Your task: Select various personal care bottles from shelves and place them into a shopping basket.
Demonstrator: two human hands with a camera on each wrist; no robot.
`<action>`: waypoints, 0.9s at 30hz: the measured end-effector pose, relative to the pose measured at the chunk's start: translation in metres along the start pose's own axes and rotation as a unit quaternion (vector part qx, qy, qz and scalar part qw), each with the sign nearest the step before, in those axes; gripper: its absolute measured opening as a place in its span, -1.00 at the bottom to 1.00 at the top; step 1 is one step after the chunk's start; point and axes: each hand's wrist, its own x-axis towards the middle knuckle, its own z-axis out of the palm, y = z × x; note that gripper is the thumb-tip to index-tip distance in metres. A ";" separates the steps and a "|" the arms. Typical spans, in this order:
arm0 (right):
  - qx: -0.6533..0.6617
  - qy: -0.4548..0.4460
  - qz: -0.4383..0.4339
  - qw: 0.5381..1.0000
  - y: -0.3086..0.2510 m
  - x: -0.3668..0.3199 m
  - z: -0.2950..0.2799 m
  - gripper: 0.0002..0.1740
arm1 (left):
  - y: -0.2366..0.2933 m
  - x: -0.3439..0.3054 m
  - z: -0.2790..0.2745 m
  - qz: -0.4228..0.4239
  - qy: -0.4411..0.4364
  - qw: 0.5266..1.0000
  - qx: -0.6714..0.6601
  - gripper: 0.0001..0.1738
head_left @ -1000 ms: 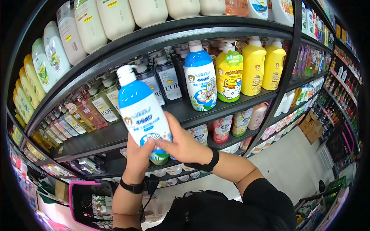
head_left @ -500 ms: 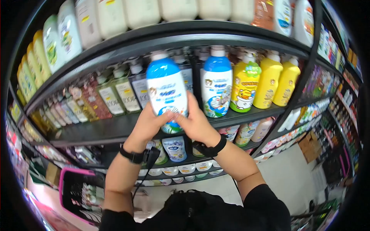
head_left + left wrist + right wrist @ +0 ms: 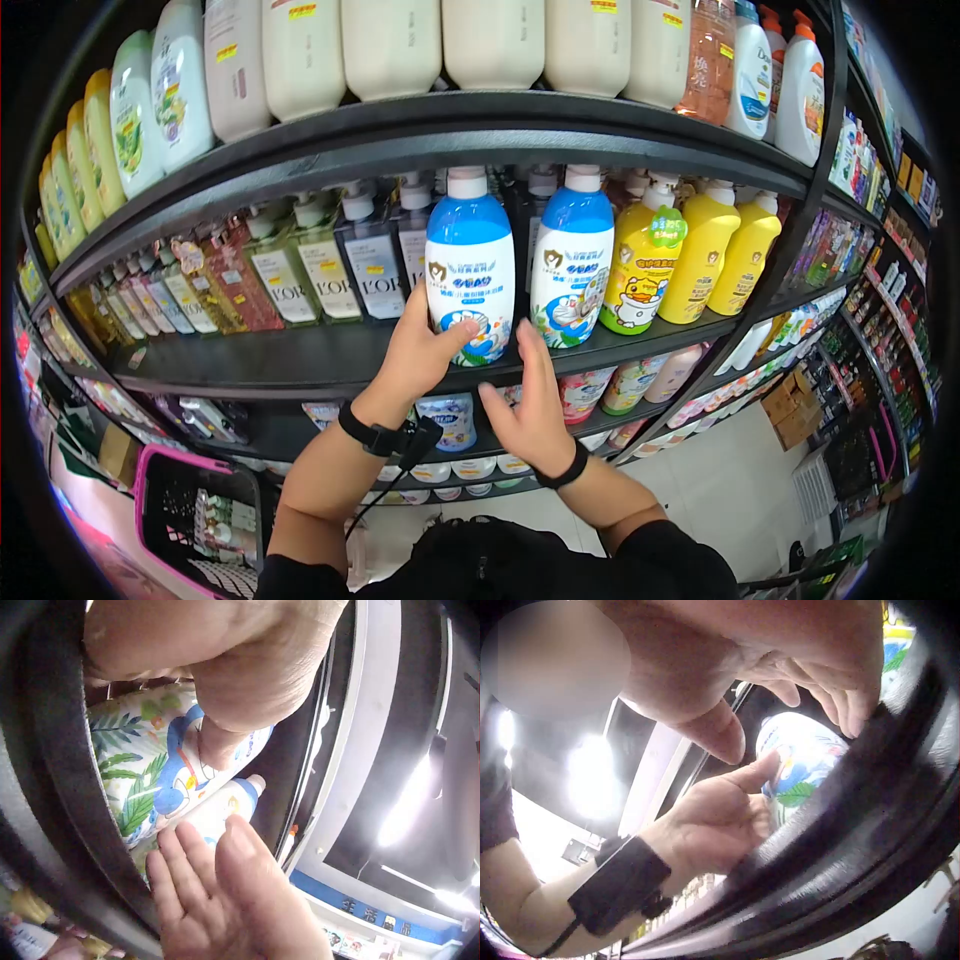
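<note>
A blue-and-white toiletry bottle [image 3: 470, 275] with a white cap and cartoon print stands upright at the front of the middle shelf. My left hand [image 3: 418, 345] grips its lower left side, the thumb across the printed front and the fingers partly hidden behind. To the right, my right hand [image 3: 530, 408] is held with fingers straight, apart from the bottle. A matching bottle [image 3: 573, 265] stands just beyond it on the shelf. In the left wrist view, the left thumb presses the held bottle [image 3: 142, 761]. The right wrist view shows the bottle's base [image 3: 799, 769] close to the shelf edge.
Yellow bottles [image 3: 700, 255] stand right of the matching pair, and dark boxed pump bottles [image 3: 375, 260] behind and left. Above is a shelf [image 3: 450, 125] of large cream bottles. A pouch [image 3: 447, 420] sits below. A pink-rimmed basket [image 3: 150, 500] is at lower left.
The bottle, earlier tilted and held in both hands before the shelf, has moved right and onto the shelf beside its match. My right hand has let go; the left still holds it.
</note>
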 end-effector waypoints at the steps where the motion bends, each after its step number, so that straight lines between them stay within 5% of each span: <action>1: -0.029 0.005 -0.015 0.999 0.002 -0.012 -0.004 -0.21 | -0.001 0.001 0.002 0.007 0.001 1.000 -0.005 -0.27; 7: -0.039 -0.024 0.035 0.998 0.068 -0.129 -0.026 -0.56 | -0.010 0.002 0.007 0.023 0.016 1.000 0.013 -0.21; 9: 0.004 -0.048 0.194 0.980 0.103 -0.179 -0.030 -0.58 | -0.011 0.002 0.009 0.025 0.027 0.999 0.036 -0.21; 13: -0.137 -0.170 0.398 0.891 0.176 -0.312 -0.043 -0.56 | -0.013 0.005 0.010 0.015 0.029 0.999 0.043 -0.23; 15: -0.236 -0.336 0.412 0.813 0.214 -0.410 -0.046 -0.50 | -0.012 0.006 0.012 0.017 0.024 0.999 0.024 -0.23; 17: -0.168 -0.464 0.534 0.686 0.231 -0.494 -0.051 -0.43 | -0.017 0.006 0.011 0.013 0.022 0.999 0.023 -0.25; 19: -0.135 -0.688 0.549 0.455 0.262 -0.595 -0.048 -0.45 | -0.013 0.007 0.017 0.030 0.025 0.999 -0.005 -0.26; 21: -0.088 -0.702 0.419 0.569 0.277 -0.701 -0.051 -0.47 | -0.018 0.007 0.014 0.037 0.035 0.998 0.041 -0.18; 23: -0.142 -0.655 0.495 0.553 0.246 -0.709 -0.038 -0.47 | -0.022 -0.002 0.012 0.078 0.082 0.989 0.091 -0.12; 25: -0.091 -0.699 0.362 0.610 0.220 -0.635 -0.031 -0.63 | -0.013 -0.029 0.007 0.102 0.162 0.960 0.205 -0.15; 27: -0.060 -0.736 0.209 0.641 0.204 -0.575 -0.019 -0.66 | -0.011 -0.067 -0.010 0.172 0.139 0.914 0.339 -0.20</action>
